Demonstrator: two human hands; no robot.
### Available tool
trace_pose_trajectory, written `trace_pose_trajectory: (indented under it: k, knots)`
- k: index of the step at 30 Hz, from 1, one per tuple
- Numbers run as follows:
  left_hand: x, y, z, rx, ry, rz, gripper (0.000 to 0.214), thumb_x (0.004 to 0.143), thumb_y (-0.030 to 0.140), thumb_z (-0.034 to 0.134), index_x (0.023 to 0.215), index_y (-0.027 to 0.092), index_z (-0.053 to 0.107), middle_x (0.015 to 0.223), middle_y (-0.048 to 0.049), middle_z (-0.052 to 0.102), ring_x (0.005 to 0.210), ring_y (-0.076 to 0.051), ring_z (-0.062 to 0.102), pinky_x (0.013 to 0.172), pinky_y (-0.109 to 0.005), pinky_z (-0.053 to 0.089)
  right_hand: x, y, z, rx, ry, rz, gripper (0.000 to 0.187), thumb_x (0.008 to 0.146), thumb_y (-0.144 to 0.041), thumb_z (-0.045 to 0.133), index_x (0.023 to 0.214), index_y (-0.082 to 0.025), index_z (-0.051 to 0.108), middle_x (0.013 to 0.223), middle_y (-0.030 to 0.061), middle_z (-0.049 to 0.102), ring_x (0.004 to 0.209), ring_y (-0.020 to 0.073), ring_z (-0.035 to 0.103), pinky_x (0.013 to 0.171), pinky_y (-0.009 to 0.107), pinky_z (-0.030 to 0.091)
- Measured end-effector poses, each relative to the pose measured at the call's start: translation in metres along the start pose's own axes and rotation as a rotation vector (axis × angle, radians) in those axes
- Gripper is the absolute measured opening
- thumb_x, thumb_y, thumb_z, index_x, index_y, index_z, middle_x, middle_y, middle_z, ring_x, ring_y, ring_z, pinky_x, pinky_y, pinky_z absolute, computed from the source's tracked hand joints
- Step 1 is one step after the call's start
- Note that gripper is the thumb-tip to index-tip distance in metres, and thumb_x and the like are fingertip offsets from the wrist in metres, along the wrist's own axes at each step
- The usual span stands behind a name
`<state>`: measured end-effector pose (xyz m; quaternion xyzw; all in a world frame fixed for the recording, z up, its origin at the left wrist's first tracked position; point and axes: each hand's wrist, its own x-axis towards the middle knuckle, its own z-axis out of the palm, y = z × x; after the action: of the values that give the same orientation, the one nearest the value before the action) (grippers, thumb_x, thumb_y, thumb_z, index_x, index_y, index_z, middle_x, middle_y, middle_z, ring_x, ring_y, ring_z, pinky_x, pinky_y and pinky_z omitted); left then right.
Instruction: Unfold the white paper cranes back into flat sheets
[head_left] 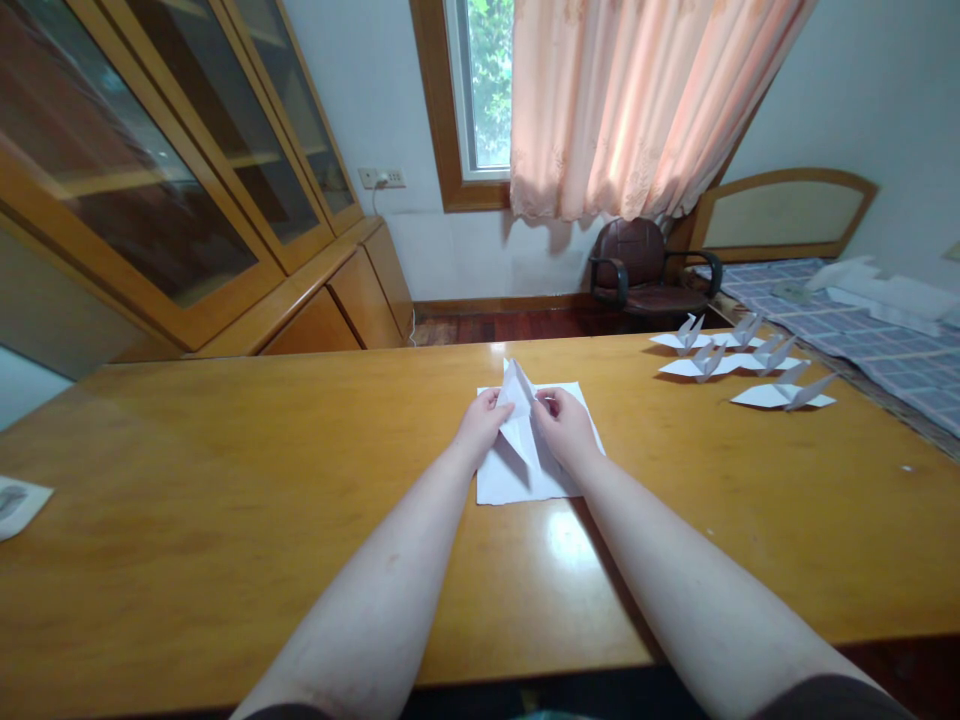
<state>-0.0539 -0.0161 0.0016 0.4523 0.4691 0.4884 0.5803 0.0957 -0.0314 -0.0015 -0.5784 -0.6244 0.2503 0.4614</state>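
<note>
A partly folded white paper piece (pixel 520 415) stands up at the middle of the wooden table (pixel 225 480), its point raised. My left hand (pixel 484 422) pinches its left side and my right hand (pixel 564 425) pinches its right side, both with fingers closed on the paper. Beneath them a flat white sheet (pixel 510 480) lies on the table. Several finished folded paper cranes (pixel 739 362) stand on the table to the far right, well apart from my hands.
A corner of another paper (pixel 19 503) lies at the table's left edge. Behind the table are a wooden glass-door cabinet (pixel 187 180), a dark armchair (pixel 637 265), a window with a pink curtain (pixel 637 100), and a bed (pixel 862 320) to the right.
</note>
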Motion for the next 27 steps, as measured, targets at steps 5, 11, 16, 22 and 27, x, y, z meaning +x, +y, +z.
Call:
trace_pose_trajectory:
  k: [5, 11, 16, 22, 27]
  knots:
    - [0.001, -0.003, -0.001, -0.021, -0.025, 0.010, 0.027, 0.066, 0.024, 0.064, 0.091, 0.015, 0.059, 0.079, -0.0024, 0.067, 0.067, -0.015, 0.061, 0.063, -0.026, 0.047, 0.002, 0.002, -0.001, -0.073, 0.025, 0.053, 0.016, 0.076, -0.031, 0.053, 0.082, -0.019, 0.061, 0.086, 0.0057, 0.066, 0.078, 0.0191, 0.060, 0.071, 0.031, 0.044]
    - [0.004, -0.007, -0.001, -0.021, -0.014, 0.038, 0.038, 0.067, 0.021, 0.062, 0.103, 0.016, 0.054, 0.093, -0.0066, 0.067, 0.075, -0.017, 0.063, 0.068, -0.029, 0.049, -0.001, -0.005, -0.003, -0.115, 0.096, 0.026, 0.014, 0.076, -0.030, 0.051, 0.067, -0.020, 0.054, 0.065, -0.0002, 0.059, 0.064, 0.0157, 0.054, 0.061, 0.027, 0.038]
    - [0.009, -0.014, -0.007, 0.163, 0.162, 0.201, 0.040, 0.067, 0.017, 0.060, 0.105, 0.019, 0.050, 0.106, -0.0066, 0.062, 0.076, -0.014, 0.062, 0.069, -0.026, 0.048, -0.002, -0.007, -0.005, -0.091, 0.064, 0.010, 0.014, 0.079, -0.032, 0.049, 0.070, -0.021, 0.051, 0.064, -0.0005, 0.058, 0.060, 0.0156, 0.052, 0.058, 0.027, 0.035]
    - [0.002, -0.005, -0.007, 0.345, 0.157, 0.207, 0.020, 0.074, 0.031, 0.059, 0.088, 0.018, 0.060, 0.083, -0.0021, 0.066, 0.072, -0.015, 0.059, 0.067, -0.025, 0.046, -0.003, -0.004, -0.004, -0.075, 0.042, -0.047, 0.016, 0.086, -0.035, 0.041, 0.081, -0.022, 0.049, 0.069, 0.0004, 0.057, 0.063, 0.0172, 0.052, 0.059, 0.028, 0.035]
    - [-0.001, 0.000, -0.005, 0.408, 0.185, 0.200, 0.021, 0.075, 0.034, 0.056, 0.086, 0.017, 0.064, 0.081, -0.0018, 0.067, 0.075, -0.016, 0.059, 0.068, -0.025, 0.044, -0.001, -0.003, -0.005, -0.084, 0.110, -0.158, 0.014, 0.085, -0.032, 0.045, 0.078, -0.022, 0.051, 0.079, 0.0031, 0.056, 0.075, 0.0186, 0.054, 0.066, 0.030, 0.041]
